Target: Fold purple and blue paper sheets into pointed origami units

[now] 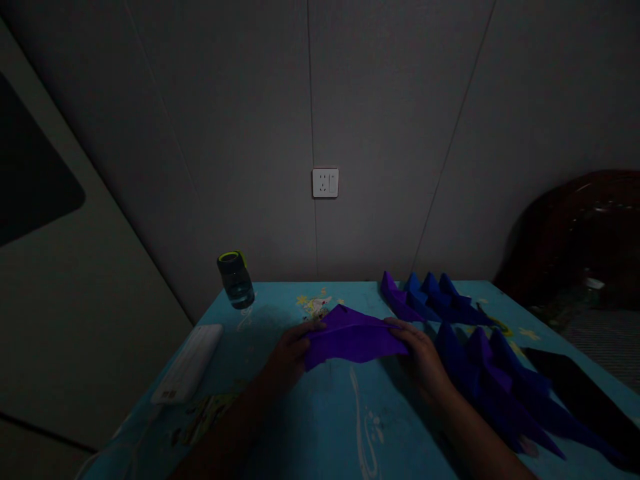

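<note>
While folded boats [500,393] sit at right, both hands' grip pinches purple paper [355,340].

The left hand [294,345] and right hand [419,347] are bare, each with slim fingers. The left forearm [235,421] and right forearm [475,428] are bare too, their finer details lost in dim light.

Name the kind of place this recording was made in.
Probably a room in a home: a patterned blue tablecloth, a wall socket just above the table, and a carved dark wooden seat or bed end at right.
</note>
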Tool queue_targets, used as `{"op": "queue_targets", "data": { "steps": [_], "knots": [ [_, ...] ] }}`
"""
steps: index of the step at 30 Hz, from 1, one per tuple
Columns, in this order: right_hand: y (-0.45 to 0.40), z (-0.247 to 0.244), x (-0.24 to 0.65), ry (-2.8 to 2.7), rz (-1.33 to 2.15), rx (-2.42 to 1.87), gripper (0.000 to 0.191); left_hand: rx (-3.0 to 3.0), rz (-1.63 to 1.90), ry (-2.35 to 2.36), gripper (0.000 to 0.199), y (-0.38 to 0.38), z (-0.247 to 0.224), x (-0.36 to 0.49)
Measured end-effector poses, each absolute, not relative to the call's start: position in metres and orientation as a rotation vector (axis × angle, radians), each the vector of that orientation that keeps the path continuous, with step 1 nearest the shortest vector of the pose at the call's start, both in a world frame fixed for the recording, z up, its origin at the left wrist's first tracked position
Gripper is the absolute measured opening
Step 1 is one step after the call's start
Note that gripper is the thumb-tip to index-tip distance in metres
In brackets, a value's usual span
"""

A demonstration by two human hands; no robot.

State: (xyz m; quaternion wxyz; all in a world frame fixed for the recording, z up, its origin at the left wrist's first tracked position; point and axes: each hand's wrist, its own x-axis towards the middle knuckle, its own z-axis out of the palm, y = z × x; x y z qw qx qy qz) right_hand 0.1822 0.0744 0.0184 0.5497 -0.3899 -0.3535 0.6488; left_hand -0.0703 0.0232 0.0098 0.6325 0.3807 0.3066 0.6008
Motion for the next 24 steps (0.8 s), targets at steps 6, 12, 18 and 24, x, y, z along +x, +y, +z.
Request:
{"op": "queue_targets", "data": {
  "steps": [6, 12, 18, 24],
  "knots": [
    [0.073, 0.025, 0.185, -0.73, 1.757, -0.604, 0.028, 0.942, 1.366, 0.522, 0.06, 0.018, 0.005, -0.076],
    [0.073, 0.019, 0.185, -0.83, 1.733, -0.529, 0.044, 0.911, 1.433, 0.695, 0.046, 0.026, 0.004, -0.071],
    [0.074, 0.015, 0.182, -0.943, 1.718, -0.654, 0.053, 0.974, 1.508, 0.862, 0.046, 0.033, 0.01, -0.071],
    [0.074, 0.015, 0.18, -1.286, 1.36, -0.956, 0.042, 1.29, 1.591, 1.325, 0.035, 0.031, 0.016, -0.074]
  ]
}}
